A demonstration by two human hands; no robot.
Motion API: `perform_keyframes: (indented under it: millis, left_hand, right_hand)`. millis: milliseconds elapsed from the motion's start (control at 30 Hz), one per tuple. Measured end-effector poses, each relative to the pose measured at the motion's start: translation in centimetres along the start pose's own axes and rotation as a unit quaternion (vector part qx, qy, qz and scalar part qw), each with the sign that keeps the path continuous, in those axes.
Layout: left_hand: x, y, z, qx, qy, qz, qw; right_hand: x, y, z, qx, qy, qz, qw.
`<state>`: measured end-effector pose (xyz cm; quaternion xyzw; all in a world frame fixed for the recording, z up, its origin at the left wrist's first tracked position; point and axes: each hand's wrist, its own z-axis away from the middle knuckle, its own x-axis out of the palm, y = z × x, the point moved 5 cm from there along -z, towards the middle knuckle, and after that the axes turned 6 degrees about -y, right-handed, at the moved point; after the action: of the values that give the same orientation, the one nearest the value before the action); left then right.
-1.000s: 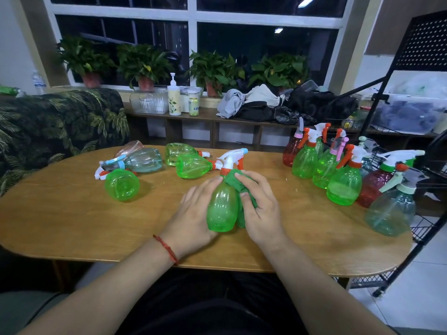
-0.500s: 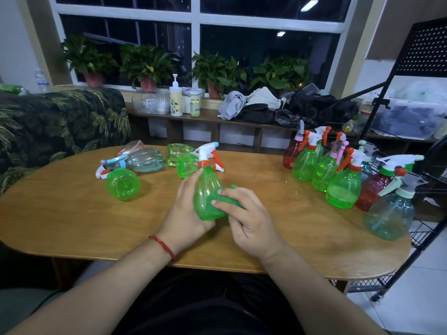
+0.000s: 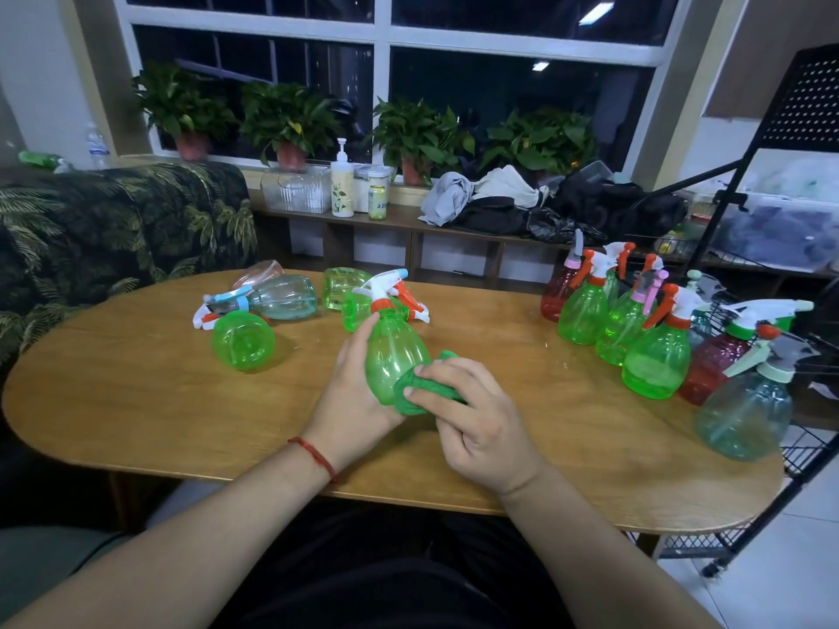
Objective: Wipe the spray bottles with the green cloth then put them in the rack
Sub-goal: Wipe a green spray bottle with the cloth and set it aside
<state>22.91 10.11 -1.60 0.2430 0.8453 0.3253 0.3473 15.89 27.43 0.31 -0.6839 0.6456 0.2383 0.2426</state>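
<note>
My left hand (image 3: 349, 392) grips a green spray bottle (image 3: 391, 351) with a white and orange trigger head, tilted nearly upright above the wooden table (image 3: 136, 401). Against the bottle's lower right side my right hand (image 3: 472, 424) holds the bunched green cloth (image 3: 420, 390). Several more bottles lie on their sides at the table's far left, among them a green one (image 3: 243, 340) and a clear one (image 3: 283, 297). Upright on the right stand several bottles, such as a green one (image 3: 656, 363), a red one (image 3: 710, 367) and a pale teal one (image 3: 744, 413). The black wire rack (image 3: 803, 442) is at the right table end.
A leaf-print sofa (image 3: 104, 229) borders the table on the left. Behind the table runs a low shelf (image 3: 399, 220) with a pump bottle, jars, clothes and potted plants under the window. A black pegboard panel (image 3: 808, 97) rises at the right.
The bottle went from lying on the table to nearly upright in my left hand. My right hand moved the cloth from its neck down to its lower body.
</note>
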Motion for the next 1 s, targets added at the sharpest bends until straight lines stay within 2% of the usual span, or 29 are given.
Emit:
perform_keyframes:
  millis: [133, 367, 500, 567, 700, 833, 1000]
  left_hand:
    - [0.1, 0.2, 0.0, 0.014, -0.001, -0.026, 1.000]
    - [0.4, 0.9, 0.1, 0.071, -0.028, -0.043, 0.996]
    - [0.7, 1.3, 0.2, 0.085, -0.044, -0.033, 0.995]
    - [0.6, 1.4, 0.3, 0.087, -0.039, -0.030, 0.995]
    - [0.2, 1.5, 0.5, 0.081, -0.023, -0.022, 0.996]
    - [0.1, 1.2, 0.4, 0.054, -0.021, -0.005, 0.998]
    - [0.0, 0.6, 0.2, 0.021, -0.009, 0.009, 1.000]
  right_hand:
    - [0.2, 0.3, -0.3, 0.027, 0.011, 0.022, 0.999]
    - [-0.3, 1.4, -3.5, 0.132, 0.013, -0.006, 0.991]
    - [-0.7, 3.3, -6.4, 0.225, 0.018, -0.092, 0.970]
    - [-0.7, 3.3, -7.0, 0.241, 0.024, -0.127, 0.962]
    - [-0.7, 2.3, -6.7, 0.211, 0.013, -0.137, 0.968]
    - [-0.8, 1.1, -5.5, 0.154, -0.021, -0.074, 0.985]
    - [-0.9, 0.1, -3.5, 0.097, -0.025, -0.019, 0.995]
